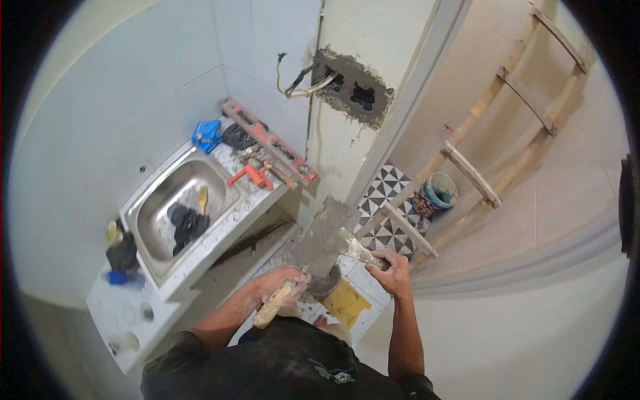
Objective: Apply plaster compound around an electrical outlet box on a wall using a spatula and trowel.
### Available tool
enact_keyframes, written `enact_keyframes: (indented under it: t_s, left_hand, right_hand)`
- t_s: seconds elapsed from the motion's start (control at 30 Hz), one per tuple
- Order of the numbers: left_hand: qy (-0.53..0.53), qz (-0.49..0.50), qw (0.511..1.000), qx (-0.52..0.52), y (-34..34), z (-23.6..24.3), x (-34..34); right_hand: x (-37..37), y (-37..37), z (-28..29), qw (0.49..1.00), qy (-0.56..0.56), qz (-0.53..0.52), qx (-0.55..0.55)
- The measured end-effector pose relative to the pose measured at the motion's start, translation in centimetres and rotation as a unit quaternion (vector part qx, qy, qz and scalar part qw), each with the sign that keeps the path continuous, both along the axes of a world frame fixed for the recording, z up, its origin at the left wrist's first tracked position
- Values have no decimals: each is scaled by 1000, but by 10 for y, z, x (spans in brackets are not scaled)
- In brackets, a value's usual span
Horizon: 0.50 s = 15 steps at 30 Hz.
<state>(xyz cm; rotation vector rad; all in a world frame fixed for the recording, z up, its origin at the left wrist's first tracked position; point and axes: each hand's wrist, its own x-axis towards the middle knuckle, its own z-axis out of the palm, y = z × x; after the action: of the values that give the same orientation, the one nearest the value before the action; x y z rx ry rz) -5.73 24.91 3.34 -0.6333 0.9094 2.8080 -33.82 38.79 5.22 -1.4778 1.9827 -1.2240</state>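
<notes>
1. Dark shirt (280, 357), cut off at lower edge.
2. Left hand (284, 283) grips trowel (323, 239) by its handle; mortar-smeared blade partly hides round container (327, 285) below.
3. Right hand (392, 272) grips putty knife (356, 246) at blade's right edge; contact hard to make out.

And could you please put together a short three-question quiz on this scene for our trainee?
1. The left hand holds a trowel; which tool is in the right hand?
A) a level
B) a scraper
C) a hammer

2. True or false: in this view, the ladder is to the right of the sink.

3. How many dark openings show in the grey patch on the wall?

Key: 1. B; 2. True; 3. Two.
</notes>
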Motion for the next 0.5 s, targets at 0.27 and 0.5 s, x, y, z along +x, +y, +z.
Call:
enact_keyframes:
  t_s: [0.27,0.5]
  left_hand:
    - [-9,100,992,73,91,-2,22]
    - [4,177,983,49,124,1,23]
  right_hand:
    - [-42,51,-19,997,6,72,31]
    - [-8,47,-45,988,-51,141,-34]
